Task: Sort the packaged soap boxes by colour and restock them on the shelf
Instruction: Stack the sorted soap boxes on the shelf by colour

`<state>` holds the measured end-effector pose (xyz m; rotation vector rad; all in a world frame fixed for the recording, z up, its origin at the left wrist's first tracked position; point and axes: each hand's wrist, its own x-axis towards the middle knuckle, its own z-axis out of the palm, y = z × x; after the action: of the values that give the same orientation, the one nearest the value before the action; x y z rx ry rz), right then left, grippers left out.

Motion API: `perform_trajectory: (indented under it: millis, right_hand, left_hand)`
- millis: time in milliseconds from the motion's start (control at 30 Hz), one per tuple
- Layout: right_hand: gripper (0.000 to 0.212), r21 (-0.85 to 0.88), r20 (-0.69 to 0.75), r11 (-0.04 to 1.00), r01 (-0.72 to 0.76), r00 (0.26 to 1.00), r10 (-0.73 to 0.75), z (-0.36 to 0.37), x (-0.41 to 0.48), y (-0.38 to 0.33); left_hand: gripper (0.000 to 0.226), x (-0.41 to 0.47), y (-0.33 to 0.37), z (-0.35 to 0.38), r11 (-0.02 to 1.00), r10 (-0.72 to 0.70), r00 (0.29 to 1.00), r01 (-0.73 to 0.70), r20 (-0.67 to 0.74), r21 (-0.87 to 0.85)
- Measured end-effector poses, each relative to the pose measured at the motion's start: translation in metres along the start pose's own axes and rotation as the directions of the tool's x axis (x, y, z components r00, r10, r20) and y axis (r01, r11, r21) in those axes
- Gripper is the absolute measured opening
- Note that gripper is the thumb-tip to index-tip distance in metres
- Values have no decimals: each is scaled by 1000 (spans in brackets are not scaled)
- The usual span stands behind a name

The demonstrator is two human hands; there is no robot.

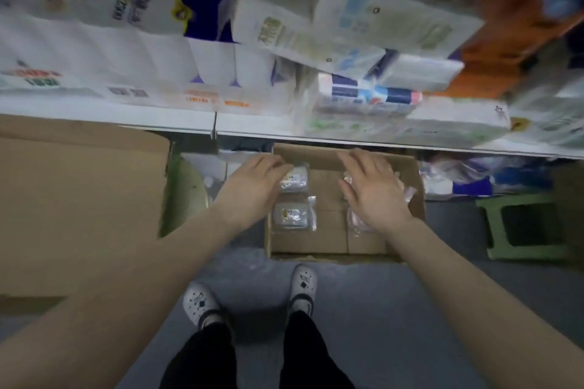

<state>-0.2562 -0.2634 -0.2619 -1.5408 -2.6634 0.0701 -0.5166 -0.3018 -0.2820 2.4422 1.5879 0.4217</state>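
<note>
An open cardboard box (328, 237) sits on the floor below the shelf. Two grey soap packs in clear wrap lie along its left side, one at the back (295, 180) and one nearer me (292, 216). Pink soap packs (357, 221) lie on the right side, largely hidden under my right hand (373, 186), which hovers over them with fingers spread. My left hand (252, 183) reaches over the box's left wall, fingers straight, its fingertips at the back grey pack. Neither hand visibly grips anything.
The white shelf edge (158, 117) runs above the box, stacked with tissue and paper packs. A large cardboard flap (79, 199) lies to the left and a green stool (524, 224) to the right. My feet stand on grey floor just before the box.
</note>
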Motion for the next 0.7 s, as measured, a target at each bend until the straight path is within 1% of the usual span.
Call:
perform_trajectory:
  millis: [100,200,333,400,467,600,700]
  right_hand:
    - [54,67,86,998,-6,996,0,56,-16,31]
    - [62,84,182,996,-20,983,4,108,-26,55]
    - [69,118,371,993,-2,928,-42,175,-23,76]
    - [75,133,421,991,22,904,-76,204,-8,82]
    - [79,137,467,989,50,878,-109,233,18,82]
    - [88,167,433,978,123,882,-184,290,76,74]
    - [83,160,405,962,222,874,-269,322,103,60]
  left_hand:
    - [52,-7,23,70,996,-57,991,64,121,-56]
    - [58,-14,41,138,979,-154,959,180,237,-93]
    - [67,-11,56,212,941,-270,875,327,402,-81]
    - [71,-5,57,241,920,-314,819,387,480,-58]
    - [75,2,51,266,902,-368,771,432,519,-3]
    - [78,14,36,301,864,-465,714,495,524,91]
    - [78,15,26,319,849,-509,686,499,520,173]
